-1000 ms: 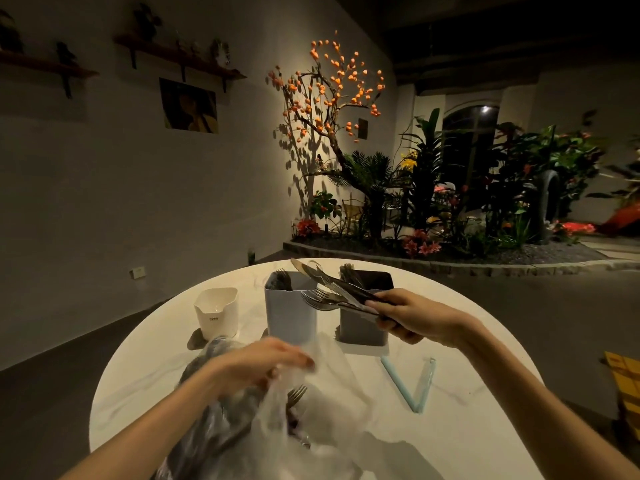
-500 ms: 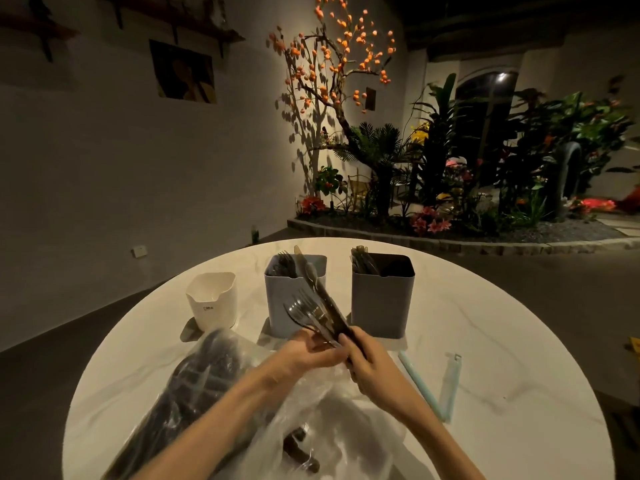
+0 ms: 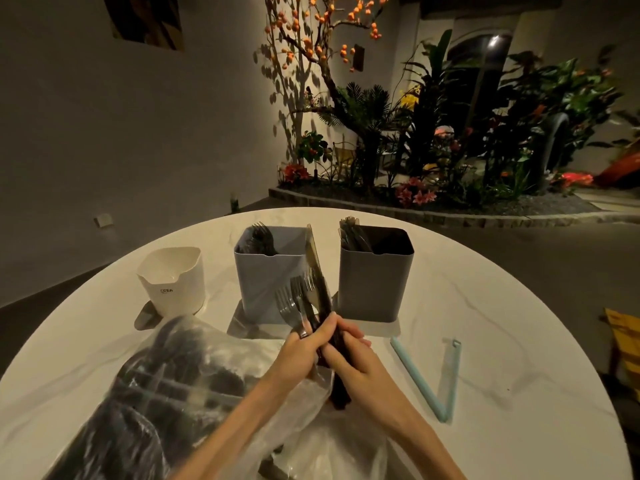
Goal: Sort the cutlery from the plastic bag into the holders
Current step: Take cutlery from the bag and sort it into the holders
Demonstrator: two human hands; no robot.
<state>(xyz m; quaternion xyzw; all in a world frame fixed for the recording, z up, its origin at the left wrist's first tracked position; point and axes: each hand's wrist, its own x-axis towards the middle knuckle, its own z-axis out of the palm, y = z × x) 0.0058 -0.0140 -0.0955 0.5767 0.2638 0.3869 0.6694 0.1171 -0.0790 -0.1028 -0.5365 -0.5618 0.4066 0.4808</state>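
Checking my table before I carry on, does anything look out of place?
Nothing looks spilled or broken. The only stray item is a light blue bag clip lying open on the table, right of the holders.

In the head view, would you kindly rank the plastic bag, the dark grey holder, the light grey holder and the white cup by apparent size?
1. plastic bag, though it lies nearest the camera.
2-3. dark grey holder and light grey holder: alike, unranked.
4. white cup.

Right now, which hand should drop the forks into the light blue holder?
Likely left: the left hand pinches the forks right before the light blue holder; the right hand grips the other cutlery.
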